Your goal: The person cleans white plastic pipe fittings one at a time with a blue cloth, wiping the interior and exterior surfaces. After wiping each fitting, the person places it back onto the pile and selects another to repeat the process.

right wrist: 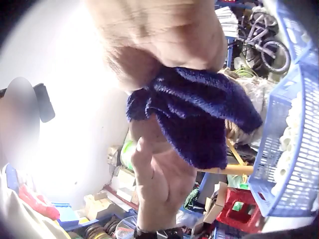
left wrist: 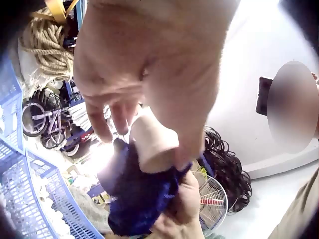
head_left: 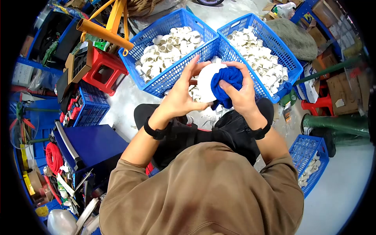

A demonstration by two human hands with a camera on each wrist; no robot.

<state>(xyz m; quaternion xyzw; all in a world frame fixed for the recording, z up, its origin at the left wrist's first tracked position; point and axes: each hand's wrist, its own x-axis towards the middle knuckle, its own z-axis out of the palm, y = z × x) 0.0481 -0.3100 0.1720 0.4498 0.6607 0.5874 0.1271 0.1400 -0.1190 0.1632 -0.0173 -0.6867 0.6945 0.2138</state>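
My right hand [head_left: 242, 92] grips a bunched blue cloth [head_left: 227, 84] with the thumb pressed on top, holding it against a white plastic pipe fitting [head_left: 207, 80]. In the left wrist view, the round end of the fitting [left wrist: 152, 144] sticks out of the cloth. My left hand [head_left: 180, 94] is spread on the fitting's other side, thumb below and fingers above, the fingertips close at its edge and a gap at the palm. In the right wrist view, the cloth [right wrist: 194, 114] hangs in folds and hides most of the fitting.
Two blue crates [head_left: 172, 66] [head_left: 280, 43] of white pipe fittings stand in front of my knees. A smaller blue crate [head_left: 313, 180] sits at the right. At the left are a red stool [head_left: 102, 70], a yellow metal frame [head_left: 105, 33] and a dark blue box [head_left: 96, 147].
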